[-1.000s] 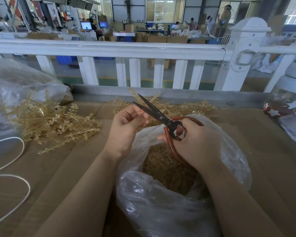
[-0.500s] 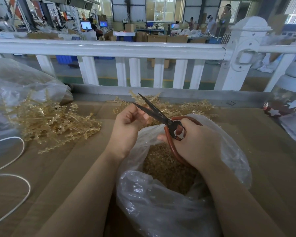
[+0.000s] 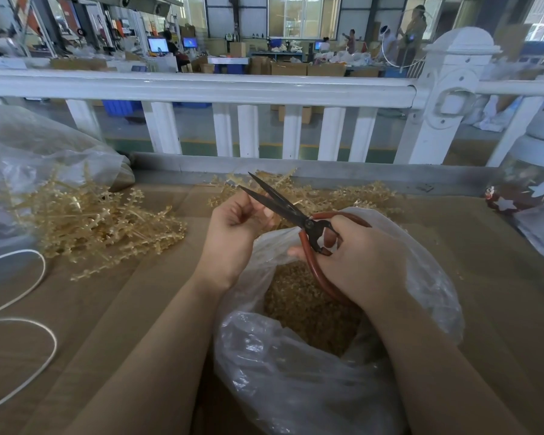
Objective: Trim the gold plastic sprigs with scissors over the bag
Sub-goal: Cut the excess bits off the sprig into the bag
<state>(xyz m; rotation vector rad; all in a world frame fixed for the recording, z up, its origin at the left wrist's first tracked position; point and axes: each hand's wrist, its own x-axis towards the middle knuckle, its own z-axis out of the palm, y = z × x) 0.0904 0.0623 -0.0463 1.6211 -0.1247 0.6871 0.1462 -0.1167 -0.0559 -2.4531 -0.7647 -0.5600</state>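
The sprig piece under trimming cannot be made out: the left hand (image 3: 233, 233), fingers curled, conceals whatever it pinches beside the blades. Scissors (image 3: 283, 204), blades parted, are gripped by the right hand (image 3: 358, 262) through red handles, partly hidden. Both hands are above the open clear bag (image 3: 296, 387) of gold trimmings. Untrimmed sprig piles (image 3: 91, 221) lie left and behind on the table (image 3: 123, 309).

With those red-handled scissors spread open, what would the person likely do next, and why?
Probably squeeze the red-handled black scissors closed. The blades gape beside the left hand, whose fingers are curled as if pinching something small, hidden here. The right hand grips the handles above the clear plastic bag, so trimmings should fall in.
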